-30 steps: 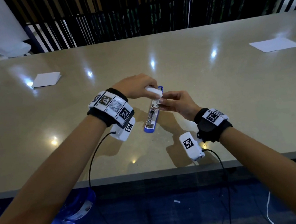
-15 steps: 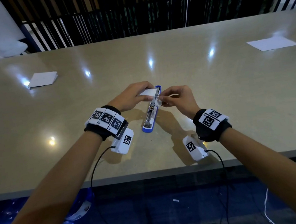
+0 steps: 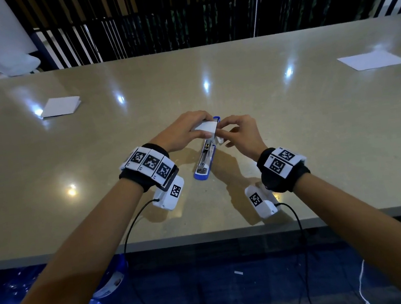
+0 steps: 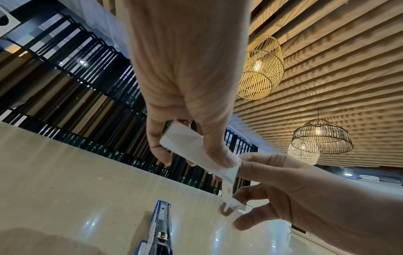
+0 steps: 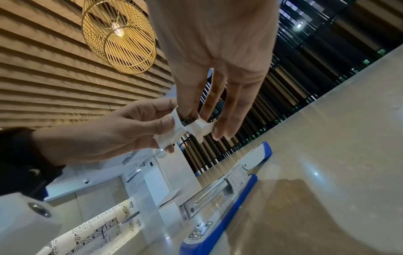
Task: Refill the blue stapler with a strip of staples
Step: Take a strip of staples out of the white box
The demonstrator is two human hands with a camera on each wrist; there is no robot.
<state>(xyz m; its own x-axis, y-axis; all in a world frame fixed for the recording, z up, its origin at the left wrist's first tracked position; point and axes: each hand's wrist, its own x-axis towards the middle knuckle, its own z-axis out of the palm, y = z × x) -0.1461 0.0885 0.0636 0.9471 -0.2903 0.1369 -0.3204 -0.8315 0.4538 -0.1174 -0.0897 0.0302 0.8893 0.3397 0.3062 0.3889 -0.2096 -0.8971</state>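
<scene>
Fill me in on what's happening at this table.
A person is working over a beige table. Their left hand grips a small white cardboard box, and their right hand pinches its open end flap. A blue stapler lies opened on the table below, its metal channel exposed. No staple strip is visible yet.

Both hands pinch a white box above the open stapler.

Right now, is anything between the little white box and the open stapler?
Nothing visible. The white box is held by the left hand and right hand above the open blue stapler, its staple channel uncovered.
</scene>
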